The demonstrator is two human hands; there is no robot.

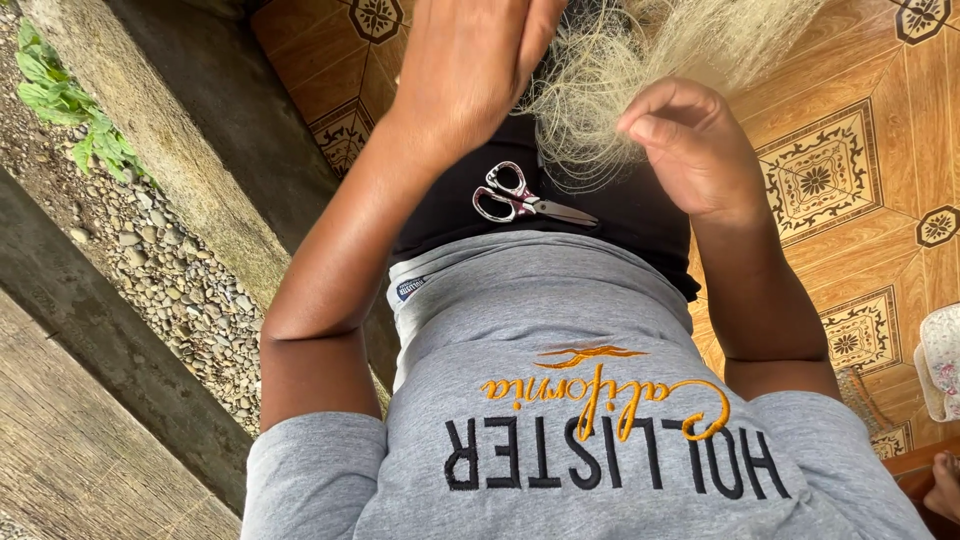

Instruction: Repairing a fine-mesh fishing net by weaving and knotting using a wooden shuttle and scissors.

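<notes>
A bundle of pale, thin fibres (610, 70) hangs over my lap at the top of the view. My left hand (465, 65) is raised, its fingers pressed against the fibres at the bundle's left side. On the right, my right hand (690, 140) is curled with its fingertips pinching strands. Small scissors (520, 200) with silver and pink handles lie shut on my dark lap, just below both hands and touching neither.
I sit in a grey shirt over dark shorts. A patterned orange tile floor (850, 180) lies to the right. Left of me runs a concrete ledge (170, 110), then a gravel strip (170, 270) with green plants (60, 100). A pale cloth (940, 360) sits at the right edge.
</notes>
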